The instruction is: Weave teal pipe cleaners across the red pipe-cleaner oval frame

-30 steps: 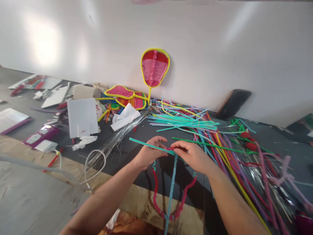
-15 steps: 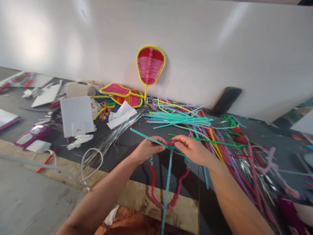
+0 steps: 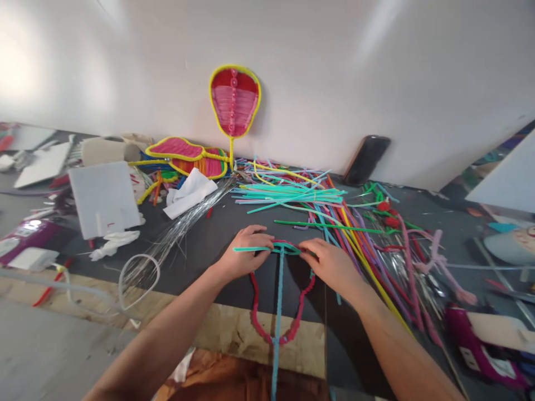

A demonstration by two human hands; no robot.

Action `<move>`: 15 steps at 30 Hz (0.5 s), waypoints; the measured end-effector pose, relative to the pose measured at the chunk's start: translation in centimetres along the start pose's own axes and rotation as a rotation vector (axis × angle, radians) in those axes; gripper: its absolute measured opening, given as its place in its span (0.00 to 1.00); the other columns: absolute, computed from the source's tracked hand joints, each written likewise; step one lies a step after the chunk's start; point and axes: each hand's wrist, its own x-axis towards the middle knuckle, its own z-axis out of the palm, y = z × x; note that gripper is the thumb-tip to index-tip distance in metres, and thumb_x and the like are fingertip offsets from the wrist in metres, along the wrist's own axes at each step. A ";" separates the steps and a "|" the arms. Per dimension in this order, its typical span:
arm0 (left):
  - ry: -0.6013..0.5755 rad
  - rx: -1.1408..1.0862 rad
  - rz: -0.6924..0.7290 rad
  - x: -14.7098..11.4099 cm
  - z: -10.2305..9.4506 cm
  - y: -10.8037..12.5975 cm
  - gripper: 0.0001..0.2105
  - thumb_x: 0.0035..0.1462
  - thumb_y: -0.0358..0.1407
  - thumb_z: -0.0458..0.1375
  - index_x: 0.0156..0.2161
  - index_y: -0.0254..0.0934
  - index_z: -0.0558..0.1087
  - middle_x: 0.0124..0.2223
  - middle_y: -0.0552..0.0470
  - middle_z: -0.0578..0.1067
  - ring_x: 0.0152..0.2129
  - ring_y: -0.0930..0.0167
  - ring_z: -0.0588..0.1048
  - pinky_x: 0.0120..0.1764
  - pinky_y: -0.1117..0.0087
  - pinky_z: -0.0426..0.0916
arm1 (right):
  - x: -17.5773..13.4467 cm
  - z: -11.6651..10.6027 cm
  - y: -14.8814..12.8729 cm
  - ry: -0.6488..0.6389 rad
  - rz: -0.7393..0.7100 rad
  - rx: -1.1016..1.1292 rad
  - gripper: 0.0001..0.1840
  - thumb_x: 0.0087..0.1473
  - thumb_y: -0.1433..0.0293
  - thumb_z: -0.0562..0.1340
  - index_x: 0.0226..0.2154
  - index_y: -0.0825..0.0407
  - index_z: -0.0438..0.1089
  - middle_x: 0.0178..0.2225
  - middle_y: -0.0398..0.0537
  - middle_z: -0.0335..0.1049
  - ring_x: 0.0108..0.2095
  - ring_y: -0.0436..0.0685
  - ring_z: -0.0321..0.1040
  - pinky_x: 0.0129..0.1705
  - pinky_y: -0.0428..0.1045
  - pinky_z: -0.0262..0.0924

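Teal pipe cleaner [image 3: 267, 249] lies crosswise between your two hands just above the dark tabletop [image 3: 217, 234], its loose end poking out past your left hand [image 3: 244, 257], which pinches it between thumb and curled fingers. Your right hand [image 3: 330, 263] pinches the other end the same way, right where it crosses the top of a red pipe-cleaner loop [image 3: 278, 303] with a teal stem [image 3: 277, 312] running down its middle toward you. Beyond your hands lie a spread of loose coloured pipe cleaners [image 3: 334, 211], a bundle of silver wires [image 3: 184, 228] and a finished red-and-yellow fan shape [image 3: 234, 100] leaning on the white wall.
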 end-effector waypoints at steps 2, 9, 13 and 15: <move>-0.035 -0.033 0.000 0.0 0.0 0.0 0.10 0.51 0.29 0.55 0.36 0.43 0.76 0.45 0.51 0.77 0.53 0.61 0.64 0.53 0.56 0.55 | 0.0 0.2 -0.2 0.011 -0.039 -0.049 0.11 0.57 0.70 0.54 0.40 0.48 0.70 0.36 0.48 0.71 0.38 0.56 0.69 0.40 0.49 0.60; -0.025 -0.019 -0.025 0.2 0.0 -0.2 0.10 0.55 0.30 0.51 0.39 0.42 0.73 0.43 0.49 0.76 0.51 0.64 0.66 0.52 0.59 0.57 | 0.3 -0.3 -0.1 -0.078 -0.106 -0.016 0.09 0.57 0.69 0.56 0.39 0.48 0.70 0.36 0.47 0.70 0.38 0.54 0.68 0.39 0.47 0.59; 0.042 -0.044 -0.004 0.5 0.3 -0.7 0.10 0.55 0.30 0.50 0.38 0.39 0.73 0.40 0.46 0.75 0.45 0.64 0.70 0.50 0.62 0.61 | 0.8 -1.3 0.4 -0.072 -0.078 -0.003 0.08 0.56 0.68 0.57 0.38 0.48 0.70 0.37 0.45 0.70 0.39 0.55 0.69 0.39 0.48 0.59; 0.039 -0.064 -0.009 0.6 0.2 -0.8 0.09 0.55 0.30 0.51 0.38 0.39 0.73 0.40 0.47 0.76 0.43 0.65 0.71 0.49 0.62 0.62 | 1.0 -1.4 0.4 -0.041 -0.069 -0.016 0.08 0.57 0.68 0.55 0.35 0.48 0.70 0.36 0.46 0.70 0.38 0.55 0.68 0.38 0.48 0.58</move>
